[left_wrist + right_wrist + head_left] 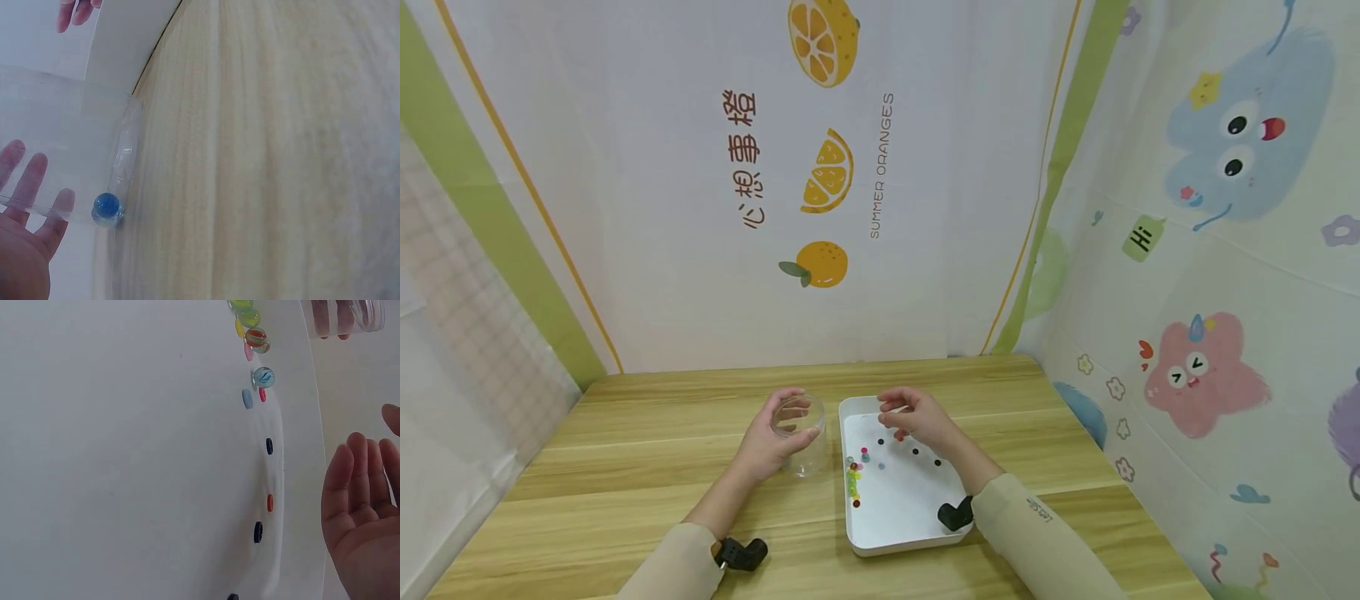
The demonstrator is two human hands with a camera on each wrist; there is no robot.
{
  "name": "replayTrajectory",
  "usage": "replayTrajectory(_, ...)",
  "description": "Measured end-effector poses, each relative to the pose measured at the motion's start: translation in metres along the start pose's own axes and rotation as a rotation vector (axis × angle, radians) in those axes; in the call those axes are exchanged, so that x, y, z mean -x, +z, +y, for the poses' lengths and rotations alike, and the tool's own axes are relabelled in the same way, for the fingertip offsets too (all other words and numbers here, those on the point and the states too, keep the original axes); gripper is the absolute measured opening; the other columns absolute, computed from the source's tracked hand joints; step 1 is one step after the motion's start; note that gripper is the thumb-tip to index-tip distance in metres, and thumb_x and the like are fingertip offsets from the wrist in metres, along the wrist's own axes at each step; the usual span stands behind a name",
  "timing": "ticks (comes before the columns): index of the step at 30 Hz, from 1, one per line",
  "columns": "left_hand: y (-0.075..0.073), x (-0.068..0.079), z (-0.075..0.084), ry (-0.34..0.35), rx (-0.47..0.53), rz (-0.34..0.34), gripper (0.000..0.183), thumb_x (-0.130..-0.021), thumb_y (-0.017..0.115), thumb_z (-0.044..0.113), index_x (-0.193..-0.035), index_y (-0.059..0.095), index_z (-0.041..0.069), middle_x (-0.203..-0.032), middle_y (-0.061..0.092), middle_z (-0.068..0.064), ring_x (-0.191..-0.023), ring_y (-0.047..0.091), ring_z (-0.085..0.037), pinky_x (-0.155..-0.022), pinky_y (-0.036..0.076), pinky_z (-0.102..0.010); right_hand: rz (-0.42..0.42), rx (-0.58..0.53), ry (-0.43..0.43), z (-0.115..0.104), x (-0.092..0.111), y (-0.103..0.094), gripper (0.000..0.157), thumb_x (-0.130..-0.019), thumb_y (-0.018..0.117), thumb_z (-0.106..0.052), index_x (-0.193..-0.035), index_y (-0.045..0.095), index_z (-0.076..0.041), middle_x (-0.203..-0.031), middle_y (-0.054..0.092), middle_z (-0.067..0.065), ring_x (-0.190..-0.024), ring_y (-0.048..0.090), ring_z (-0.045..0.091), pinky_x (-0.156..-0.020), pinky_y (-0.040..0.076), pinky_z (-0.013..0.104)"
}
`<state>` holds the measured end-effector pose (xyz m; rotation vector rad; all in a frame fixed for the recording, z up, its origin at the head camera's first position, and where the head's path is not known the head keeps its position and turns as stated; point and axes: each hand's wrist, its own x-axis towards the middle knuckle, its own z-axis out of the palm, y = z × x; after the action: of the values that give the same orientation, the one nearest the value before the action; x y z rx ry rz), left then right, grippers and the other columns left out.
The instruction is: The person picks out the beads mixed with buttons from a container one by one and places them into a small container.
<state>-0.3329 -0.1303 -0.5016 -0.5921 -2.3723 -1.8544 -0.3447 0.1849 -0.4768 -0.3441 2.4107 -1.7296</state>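
Fingers spread around one side and thumb on the other, the left hand [763,448] grips a clear jar [809,460]. The jar's round mouth faces up over the wooden table [640,450]; whether its base touches the wood cannot be told. Low inside it, near the base, is a blue marble [107,205].

Just to the jar's right, the white tray [902,508] lies on the table. Yellow-green marbles [852,483] line its left wall, and a red-striped marble [255,337] and a blue-swirled marble [264,377] lie close by. Farther right come a light blue button [247,399], a black button [270,446], an orange button [270,502] and another black button [259,532], all apart from one another.

The right hand [925,423] hovers over the tray's far part, its fingers loosely bent, side by side, the thumb apart; nothing shows in its grasp. A pale sleeve [1037,542] covers that forearm.
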Motion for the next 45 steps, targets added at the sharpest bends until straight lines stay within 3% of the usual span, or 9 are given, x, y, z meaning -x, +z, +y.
replayTrajectory(5,0.0,0.0,0.002,-0.003,0.009,0.002,0.072,-0.094,0.086,0.012,-0.155,0.048,0.009,-0.149,0.06,-0.026,-0.138,0.058,-0.046,-0.117,0.049,-0.065,-0.06,0.032,0.012,0.003,-0.002,-0.001,0.047,-0.099,0.08,-0.011,-0.144,0.067,-0.006,-0.137,0.069,0.022,-0.099,0.07,0.02,-0.081,0.063,0.032)
replayTrajectory(16,0.001,0.0,0.003,-0.002,-0.017,-0.002,0.074,-0.095,0.085,0.014,-0.157,0.045,0.006,-0.15,0.059,-0.027,-0.135,0.06,-0.047,-0.116,0.05,-0.064,-0.178,0.148,0.016,0.005,-0.003,0.002,0.051,-0.095,0.084,-0.012,-0.143,0.068,-0.01,-0.131,0.07,0.013,-0.098,0.066,0.018,-0.077,0.06,0.029)
replayTrajectory(27,0.001,0.0,0.003,-0.002,0.013,0.003,0.073,-0.094,0.086,0.013,-0.155,0.048,0.007,-0.148,0.061,-0.024,-0.136,0.059,-0.047,-0.117,0.049,-0.067,-0.226,0.174,0.053,0.007,-0.004,0.008,0.049,-0.091,0.088,-0.012,-0.137,0.072,-0.013,-0.12,0.071,0.005,-0.095,0.064,0.018,-0.068,0.054,0.028)
replayTrajectory(37,0.0,0.0,0.001,0.01,-0.007,0.005,0.072,-0.094,0.086,0.012,-0.155,0.047,0.008,-0.148,0.061,-0.024,-0.138,0.059,-0.044,-0.116,0.051,-0.063,-0.236,0.228,0.069,0.005,-0.001,0.015,0.042,-0.09,0.088,-0.012,-0.129,0.075,-0.016,-0.108,0.07,-0.001,-0.082,0.059,0.012,-0.059,0.046,0.024)
replayTrajectory(45,0.001,0.0,0.001,0.002,-0.006,0.005,0.072,-0.094,0.086,0.012,-0.155,0.048,0.01,-0.148,0.061,-0.022,-0.138,0.058,-0.044,-0.116,0.05,-0.063,-0.245,0.28,0.063,0.005,0.0,0.02,0.035,-0.089,0.086,-0.011,-0.122,0.078,-0.018,-0.101,0.068,-0.003,-0.079,0.059,0.012,-0.061,0.046,0.026)
